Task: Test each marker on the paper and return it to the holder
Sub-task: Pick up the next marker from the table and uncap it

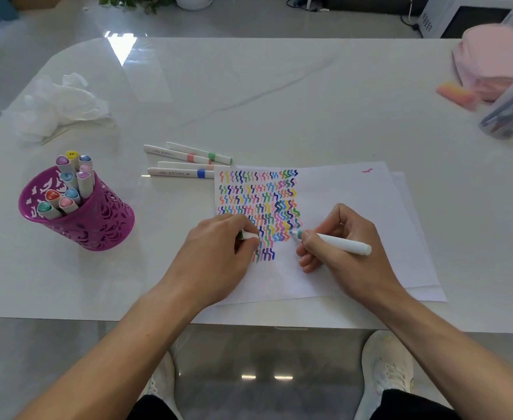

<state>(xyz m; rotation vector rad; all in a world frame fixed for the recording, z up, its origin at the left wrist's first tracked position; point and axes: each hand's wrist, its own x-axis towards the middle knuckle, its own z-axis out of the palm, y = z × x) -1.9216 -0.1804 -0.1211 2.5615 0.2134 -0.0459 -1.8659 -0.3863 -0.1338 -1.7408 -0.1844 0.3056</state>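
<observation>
My right hand (pixel 343 247) grips a white marker (pixel 340 242) with a teal band, its tip touching the paper (pixel 349 207) beside rows of coloured squiggles (pixel 258 204). My left hand (pixel 219 253) rests on the paper's left part and holds a small white cap (pixel 249 235) between its fingers. A purple cut-out holder (pixel 79 213) stands at the left with several capped markers upright in it. Several white markers (pixel 185 163) lie on the table just beyond the paper's top left corner.
Crumpled white tissue (pixel 58 104) lies at the far left of the white table (pixel 279 101). A pink pouch (pixel 491 59), an orange-pink eraser (pixel 456 93) and a clear case of pens (pixel 512 113) sit at the far right. A second sheet (pixel 425 286) lies under the paper.
</observation>
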